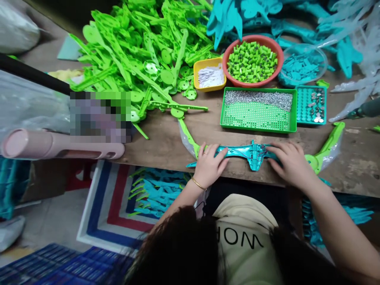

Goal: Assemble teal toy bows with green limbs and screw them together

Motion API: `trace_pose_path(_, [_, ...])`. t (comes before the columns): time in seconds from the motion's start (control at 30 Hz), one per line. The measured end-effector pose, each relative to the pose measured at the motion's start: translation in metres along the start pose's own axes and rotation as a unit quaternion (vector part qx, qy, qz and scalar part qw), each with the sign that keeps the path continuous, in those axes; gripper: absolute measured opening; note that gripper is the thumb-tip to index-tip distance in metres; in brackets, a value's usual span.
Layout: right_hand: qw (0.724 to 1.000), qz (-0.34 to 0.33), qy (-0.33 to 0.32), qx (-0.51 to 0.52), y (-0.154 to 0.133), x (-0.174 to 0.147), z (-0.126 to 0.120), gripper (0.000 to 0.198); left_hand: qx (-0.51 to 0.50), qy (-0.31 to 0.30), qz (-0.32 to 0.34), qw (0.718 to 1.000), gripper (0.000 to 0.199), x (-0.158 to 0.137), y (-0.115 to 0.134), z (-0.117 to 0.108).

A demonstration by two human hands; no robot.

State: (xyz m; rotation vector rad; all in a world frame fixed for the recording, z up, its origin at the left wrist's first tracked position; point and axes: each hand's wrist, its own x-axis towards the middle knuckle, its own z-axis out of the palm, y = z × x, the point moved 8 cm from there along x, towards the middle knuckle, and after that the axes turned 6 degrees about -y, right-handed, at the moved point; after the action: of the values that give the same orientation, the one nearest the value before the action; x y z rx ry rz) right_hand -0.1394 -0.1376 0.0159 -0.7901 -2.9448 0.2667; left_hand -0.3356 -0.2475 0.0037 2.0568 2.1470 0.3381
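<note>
A bow-shaped plastic toy [242,152] lies across the near edge of the table, with a turquoise middle, open on its upper face, and thin wires showing near its centre. Green arms with clear plastic pieces stretch from its two ends, the left arm [187,132] and the right arm [326,148]. My left hand [209,164] grips the turquoise body left of centre, fingers over its upper edge. On the other side my right hand [291,162] holds it the same way. The undersides of the grip are hidden by my hands.
Green plastic parts [142,51] pile up at the back left, turquoise parts [255,16] at the back right. Ahead stand a yellow tray [196,76], red bowl [252,82], clear bowl [322,73], green screw tray [258,130] and turquoise tray [303,95]. An electric screwdriver [368,107] hangs right.
</note>
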Motion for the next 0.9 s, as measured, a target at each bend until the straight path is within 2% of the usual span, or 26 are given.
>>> trace_pose_path(0.1, [0.998, -0.052, 0.011, 0.018, -0.029, 0.016, -0.005, 0.027, 0.021, -0.006, -0.001, 1.0, 0.035, 0.003, 0.006, 0.0])
trace_pose_path(0.2, [0.996, -0.089, 0.008, -0.008, -0.054, 0.029, 0.004, 0.029, 0.035, -0.003, 0.002, 0.999, 0.034, 0.004, 0.009, -0.001])
trace_pose_path(0.37, [0.994, -0.098, 0.008, -0.041, -0.053, 0.036, 0.014, 0.033, 0.027, 0.005, 0.005, 1.0, 0.032, -0.002, 0.01, -0.003])
trace_pose_path(0.47, [0.992, -0.121, 0.029, 0.004, -0.045, 0.046, -0.005, 0.035, -0.015, 0.036, 0.022, 0.999, 0.031, 0.004, 0.006, -0.023])
trace_pose_path(0.53, [0.989, -0.122, 0.072, 0.037, -0.039, 0.059, -0.03, 0.031, -0.041, 0.075, 0.045, 0.995, 0.032, 0.026, -0.003, -0.049])
trace_pose_path(0.63, [0.982, -0.116, 0.121, 0.082, -0.028, 0.088, -0.063, 0.025, -0.065, 0.126, 0.044, 0.989, 0.032, 0.098, -0.029, -0.092])
trace_pose_path(0.7, [0.98, -0.113, 0.13, 0.097, -0.017, 0.117, -0.076, 0.021, -0.099, 0.106, 0.036, 0.989, 0.029, 0.171, -0.05, -0.109])
trace_pose_path(0.73, [0.982, -0.098, 0.129, 0.097, -0.008, 0.135, -0.079, 0.021, -0.1, 0.105, 0.003, 0.989, 0.029, 0.21, -0.063, -0.115])
trace_pose_path(0.83, [0.992, 0.029, 0.1, 0.076, 0.039, 0.202, -0.075, 0.025, -0.057, 0.133, -0.153, 0.978, 0.041, 0.313, -0.108, -0.128])
trace_pose_path(0.9, [0.989, 0.125, 0.055, 0.048, 0.071, 0.245, -0.063, 0.031, -0.041, 0.123, -0.214, 0.968, 0.057, 0.363, -0.127, -0.126])
